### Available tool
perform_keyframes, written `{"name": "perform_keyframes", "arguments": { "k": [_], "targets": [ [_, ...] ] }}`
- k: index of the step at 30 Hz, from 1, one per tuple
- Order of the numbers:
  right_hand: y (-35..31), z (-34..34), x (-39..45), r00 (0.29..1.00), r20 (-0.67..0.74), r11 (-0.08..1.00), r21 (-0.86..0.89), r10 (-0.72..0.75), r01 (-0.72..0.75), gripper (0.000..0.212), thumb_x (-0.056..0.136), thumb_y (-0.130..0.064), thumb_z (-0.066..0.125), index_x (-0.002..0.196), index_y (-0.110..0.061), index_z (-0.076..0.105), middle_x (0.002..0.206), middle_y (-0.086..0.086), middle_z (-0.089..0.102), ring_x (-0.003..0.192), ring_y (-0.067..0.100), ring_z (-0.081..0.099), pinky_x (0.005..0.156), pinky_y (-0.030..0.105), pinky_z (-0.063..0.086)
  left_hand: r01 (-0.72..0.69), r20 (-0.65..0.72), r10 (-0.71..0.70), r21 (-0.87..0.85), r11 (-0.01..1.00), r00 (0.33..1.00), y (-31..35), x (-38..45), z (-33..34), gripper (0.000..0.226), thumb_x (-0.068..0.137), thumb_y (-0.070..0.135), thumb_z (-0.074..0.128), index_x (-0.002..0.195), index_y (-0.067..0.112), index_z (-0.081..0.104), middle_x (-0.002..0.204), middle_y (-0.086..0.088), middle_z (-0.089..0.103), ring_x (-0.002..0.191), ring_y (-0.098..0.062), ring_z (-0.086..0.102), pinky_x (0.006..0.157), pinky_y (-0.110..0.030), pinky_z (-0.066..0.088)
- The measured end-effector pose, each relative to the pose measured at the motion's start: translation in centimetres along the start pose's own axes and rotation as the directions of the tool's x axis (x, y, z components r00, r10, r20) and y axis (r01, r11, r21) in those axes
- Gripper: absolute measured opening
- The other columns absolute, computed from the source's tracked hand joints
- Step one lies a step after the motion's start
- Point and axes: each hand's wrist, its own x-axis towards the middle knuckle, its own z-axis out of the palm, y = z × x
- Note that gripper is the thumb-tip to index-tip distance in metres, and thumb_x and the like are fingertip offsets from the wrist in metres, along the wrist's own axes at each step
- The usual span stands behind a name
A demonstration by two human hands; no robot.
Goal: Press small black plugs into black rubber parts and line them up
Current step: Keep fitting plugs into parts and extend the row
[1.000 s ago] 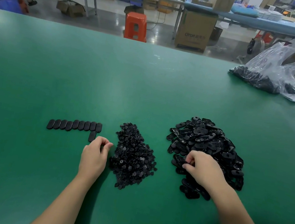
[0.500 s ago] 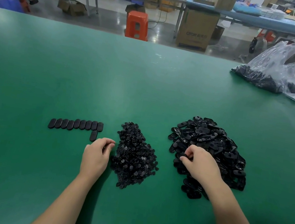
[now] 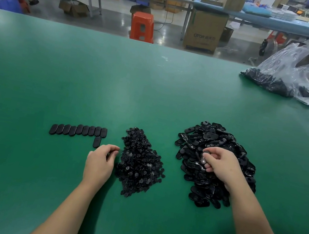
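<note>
Orange stool [image 3: 142, 26], carton [image 3: 203, 31], grey floor [image 3: 108, 24].

Both forearms outstretched, left hand [image 3: 100, 161] curled loosely, fingertips pinched; right hand [image 3: 221, 165] palm-down, grip closed.

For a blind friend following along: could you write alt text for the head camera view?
Two bare hands work at a green table: the left hand beside a pile of small plugs, the right hand picking from a heap of oval rubber parts.

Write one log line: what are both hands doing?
left hand: at small black plug pile | right hand: pinching oval black rubber part over part pile | finished row: waiting
</note>
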Motion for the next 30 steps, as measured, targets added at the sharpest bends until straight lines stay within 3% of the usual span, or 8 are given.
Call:
{"name": "perform_keyframes", "arguments": {
  "k": [5,8,12,15,19,23,30],
  "targets": [
    [-1.3,1.1,-1.3,0.991,0.092,0.894,0.430,0.096,-0.126,0.007,0.100,-0.002,0.059,0.107,-0.002,0.061,0.090,0.018,0.076,0.080,0.025,0.078,0.061,0.027,0.062,-0.002,0.002,0.002,0.005,1.000,1.000,0.1,0.0,-0.1,0.019,0.099,0.011,0.059,0.110,0.016,0.073,0.101,0.005,0.072,0.088,-0.015,0.064,0.093,-0.048,0.051],
    [-1.9,2.8,-2.3,0.988,0.099,0.831,0.536,0.117,-0.152,0.013,0.101,-0.002,0.057,0.114,-0.001,0.056,0.095,0.017,0.076,0.084,0.027,0.078,0.064,0.028,0.063,-0.006,0.004,0.005,0.005,1.000,1.000,0.1,-0.1,-0.1,0.021,0.099,0.010,0.059,0.113,0.016,0.073,0.104,0.005,0.072,0.089,-0.016,0.064,0.092,-0.049,0.051],
    [-1.7,5.5,-3.7,0.994,0.086,0.809,0.578,0.074,-0.111,0.022,0.101,-0.001,0.055,0.121,-0.009,0.059,0.103,0.015,0.075,0.089,0.025,0.077,0.070,0.027,0.062,0.014,0.008,-0.014,-0.003,1.000,1.000,0.1,-0.1,0.0,0.023,0.099,0.012,0.059,0.117,0.017,0.072,0.107,0.004,0.073,0.085,-0.020,0.065,0.091,-0.050,0.052],
    [-1.3,7.7,-4.6,0.995,0.083,0.786,0.611,0.062,-0.100,0.015,0.102,-0.004,0.055,0.112,-0.007,0.066,0.094,0.009,0.078,0.084,0.025,0.077,0.066,0.025,0.061,0.016,0.006,-0.016,-0.008,1.000,1.000,0.1,-0.1,0.0,0.020,0.098,0.012,0.061,0.111,0.019,0.074,0.100,0.007,0.072,0.082,-0.014,0.064,0.090,-0.049,0.053],
    [-0.8,10.2,-5.2,0.998,0.010,0.747,0.662,0.056,-0.049,0.009,0.105,-0.007,0.050,0.107,-0.010,0.059,0.087,0.010,0.078,0.070,0.023,0.074,0.060,0.027,0.059,0.031,0.006,-0.031,-0.035,0.999,0.999,0.0,-0.1,-0.1,0.018,0.097,0.013,0.062,0.103,0.024,0.075,0.092,0.013,0.071,0.080,-0.013,0.063,0.086,-0.047,0.054],
    [0.0,11.7,-5.4,1.000,-0.026,0.782,0.624,0.010,0.008,0.011,0.106,-0.008,0.047,0.110,-0.011,0.056,0.085,0.009,0.076,0.062,0.020,0.070,0.057,0.027,0.058,0.058,0.012,-0.057,-0.060,0.997,0.998,0.1,-0.2,-0.2,0.017,0.097,0.015,0.063,0.103,0.027,0.074,0.089,0.016,0.070,0.078,-0.016,0.063,0.081,-0.044,0.056],
    [1.7,12.2,-5.7,0.990,-0.122,0.857,0.500,-0.071,0.123,0.010,0.104,-0.019,0.056,0.098,-0.011,0.057,0.081,0.005,0.073,0.063,0.017,0.066,0.057,0.026,0.055,0.110,0.003,-0.110,-0.123,0.986,0.994,0.3,-0.3,-0.2,0.018,0.095,0.016,0.066,0.110,0.026,0.072,0.085,0.017,0.071,0.073,-0.008,0.065,0.091,-0.046,0.054]
  ]
}}
